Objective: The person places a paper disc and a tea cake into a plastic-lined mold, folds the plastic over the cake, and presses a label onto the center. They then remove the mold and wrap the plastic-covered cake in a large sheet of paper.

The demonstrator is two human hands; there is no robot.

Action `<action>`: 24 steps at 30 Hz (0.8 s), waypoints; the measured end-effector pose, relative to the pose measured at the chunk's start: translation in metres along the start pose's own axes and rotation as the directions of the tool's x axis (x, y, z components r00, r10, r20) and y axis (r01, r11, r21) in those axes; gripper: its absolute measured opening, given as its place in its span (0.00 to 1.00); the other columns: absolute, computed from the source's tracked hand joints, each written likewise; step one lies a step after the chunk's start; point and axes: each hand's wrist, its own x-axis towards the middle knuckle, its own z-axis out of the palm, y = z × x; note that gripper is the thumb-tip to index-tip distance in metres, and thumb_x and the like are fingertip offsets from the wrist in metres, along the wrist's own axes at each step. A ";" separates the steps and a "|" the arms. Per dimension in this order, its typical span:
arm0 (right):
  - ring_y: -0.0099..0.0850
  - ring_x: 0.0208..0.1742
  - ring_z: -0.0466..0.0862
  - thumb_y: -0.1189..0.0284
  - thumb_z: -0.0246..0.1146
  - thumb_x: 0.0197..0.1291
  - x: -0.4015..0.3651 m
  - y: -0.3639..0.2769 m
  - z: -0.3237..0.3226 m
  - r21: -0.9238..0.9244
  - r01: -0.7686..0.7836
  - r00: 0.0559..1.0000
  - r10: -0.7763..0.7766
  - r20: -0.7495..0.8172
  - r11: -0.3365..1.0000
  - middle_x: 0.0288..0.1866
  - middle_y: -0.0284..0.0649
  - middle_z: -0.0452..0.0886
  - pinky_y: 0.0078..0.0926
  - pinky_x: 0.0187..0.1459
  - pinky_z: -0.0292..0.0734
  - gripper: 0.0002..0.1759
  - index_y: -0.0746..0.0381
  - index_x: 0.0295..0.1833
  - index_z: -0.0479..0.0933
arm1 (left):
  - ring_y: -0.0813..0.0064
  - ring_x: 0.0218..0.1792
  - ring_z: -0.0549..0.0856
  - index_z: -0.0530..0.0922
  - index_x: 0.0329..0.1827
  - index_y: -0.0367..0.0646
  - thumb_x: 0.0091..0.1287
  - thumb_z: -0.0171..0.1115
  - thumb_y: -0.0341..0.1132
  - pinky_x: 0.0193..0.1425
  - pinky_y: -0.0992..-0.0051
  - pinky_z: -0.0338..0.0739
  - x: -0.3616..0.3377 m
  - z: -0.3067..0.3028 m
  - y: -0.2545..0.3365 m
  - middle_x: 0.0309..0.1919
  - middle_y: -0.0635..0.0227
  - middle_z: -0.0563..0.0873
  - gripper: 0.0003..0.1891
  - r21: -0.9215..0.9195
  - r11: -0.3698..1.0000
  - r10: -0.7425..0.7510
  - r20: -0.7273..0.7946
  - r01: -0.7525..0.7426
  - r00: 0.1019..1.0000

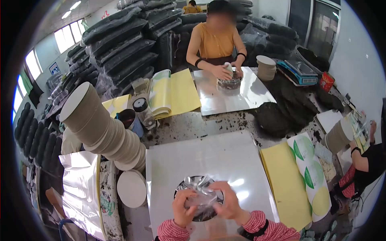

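Clear crinkled plastic film (200,185) is bunched up over a dark round bundle (205,215) on a shiny metal sheet (185,154). My left hand (184,207) grips the film from the left, its fingers curled in. On the other side my right hand (229,203) pinches the film between thumb and fingers. Both hands partly cover the bundle, so its exact kind is hidden. Close to my left stands a round stack of pale discs (132,188).
A tall leaning stack of discs (94,120) rises at left. Yellow sheets (283,180) and a green-printed label sheet (307,168) lie at right. Across the table a person (217,44) handles a round wrapped bundle (228,83). A dark fibrous pile (281,112) sits near them.
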 end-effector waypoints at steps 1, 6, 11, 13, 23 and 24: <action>0.49 0.62 0.77 0.71 0.65 0.50 0.011 -0.005 0.003 -0.003 0.002 1.000 -0.002 0.000 1.000 0.58 0.50 0.77 0.41 0.65 0.71 0.28 0.64 0.60 0.76 | 0.58 0.51 0.81 0.80 0.53 0.39 0.52 0.78 0.37 0.57 0.67 0.77 0.003 -0.002 0.007 0.52 0.53 0.81 0.26 -0.021 0.997 -0.077 0.038 0.078 0.996; 0.33 0.54 0.83 0.68 0.57 0.68 0.034 0.014 0.023 -0.135 0.386 0.916 -0.362 0.176 0.912 0.52 0.46 0.83 0.31 0.52 0.78 0.15 0.66 0.52 0.80 | 0.59 0.50 0.78 0.80 0.44 0.38 0.51 0.75 0.36 0.60 0.65 0.73 0.002 0.008 0.020 0.49 0.55 0.77 0.20 -0.485 0.870 -0.265 -0.319 0.083 0.910; 0.41 0.38 0.82 0.69 0.65 0.62 0.013 -0.007 0.033 0.160 -0.343 0.938 0.346 0.005 0.926 0.41 0.44 0.81 0.31 0.41 0.79 0.08 0.62 0.35 0.80 | 0.56 0.51 0.76 0.79 0.42 0.39 0.53 0.72 0.33 0.57 0.63 0.71 0.004 0.018 0.026 0.46 0.57 0.78 0.16 0.454 0.891 -0.023 0.011 0.015 1.000; 0.41 0.36 0.79 0.75 0.70 0.54 0.020 -0.024 0.039 -0.202 -0.163 0.986 0.169 0.014 0.966 0.36 0.40 0.78 0.34 0.40 0.78 0.05 0.61 0.31 0.79 | 0.54 0.56 0.77 0.79 0.49 0.39 0.50 0.72 0.30 0.60 0.60 0.71 0.008 0.020 0.030 0.52 0.55 0.78 0.21 0.588 0.807 -0.103 0.042 0.059 0.994; 0.45 0.41 0.84 0.76 0.68 0.54 -0.003 -0.021 -0.029 -0.465 -0.064 0.972 0.161 0.170 0.883 0.38 0.43 0.84 0.40 0.43 0.80 0.03 0.63 0.34 0.82 | 0.50 0.78 0.60 0.63 0.75 0.30 0.61 0.67 0.47 0.81 0.52 0.49 0.008 0.012 0.039 0.76 0.47 0.63 0.43 0.611 0.780 -0.156 0.401 -0.137 0.903; 0.45 0.39 0.83 0.76 0.66 0.57 -0.013 -0.030 -0.057 -0.498 -0.054 0.998 0.052 -0.017 0.866 0.37 0.45 0.84 0.41 0.42 0.80 0.02 0.62 0.35 0.81 | 0.48 0.79 0.57 0.61 0.75 0.28 0.61 0.67 0.48 0.81 0.50 0.47 0.008 0.010 0.039 0.77 0.45 0.62 0.44 0.579 0.807 -0.167 0.410 -0.115 0.897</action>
